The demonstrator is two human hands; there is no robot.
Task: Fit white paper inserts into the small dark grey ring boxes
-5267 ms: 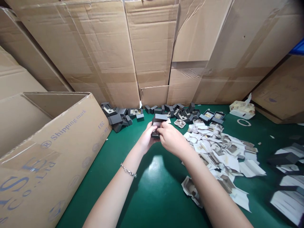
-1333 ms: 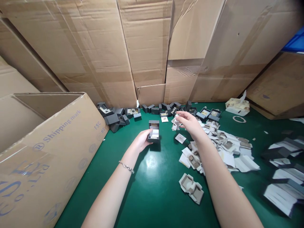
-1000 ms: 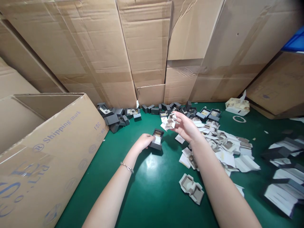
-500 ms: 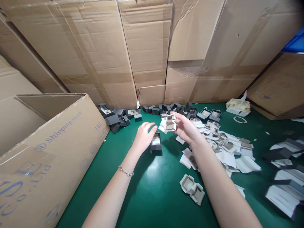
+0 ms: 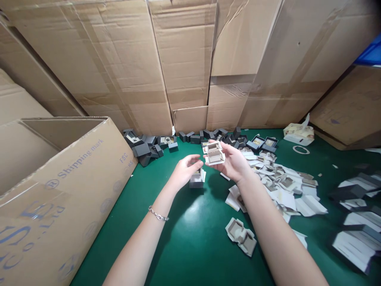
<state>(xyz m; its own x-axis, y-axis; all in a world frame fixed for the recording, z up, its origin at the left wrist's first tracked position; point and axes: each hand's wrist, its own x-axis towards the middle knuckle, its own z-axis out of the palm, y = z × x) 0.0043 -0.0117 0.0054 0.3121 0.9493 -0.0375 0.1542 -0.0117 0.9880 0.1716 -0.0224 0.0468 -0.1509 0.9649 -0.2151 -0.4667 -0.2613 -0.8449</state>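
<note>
My right hand [image 5: 233, 161] holds up a white-and-grey folded cardboard insert [image 5: 214, 153], its hollow side facing me. The fingers lie behind it and along its right edge. Just left of it, my left hand [image 5: 187, 171] is bent over a small dark box [image 5: 196, 184] that stands on the table. Its thumb and fingertips curl close together; what they grip, if anything, is hidden. White lining shows inside the box, and a pale flap sticks out at its right side. Another unfolded insert [image 5: 241, 237] lies nearer to me, beside my right forearm.
A pile of flattened inserts [image 5: 285, 190] spreads over the green table [image 5: 181, 246] to the right. Several dark boxes [image 5: 195, 139] line the back. A large carton [image 5: 74, 174] stands left; tissues [image 5: 298, 134] and a white ring [image 5: 301, 149] lie back right.
My left hand has moved slightly right, over the box, and its fingers have drawn in. The insert in my right hand has turned and shifted a little right. A pale flap now shows beside the box.
</note>
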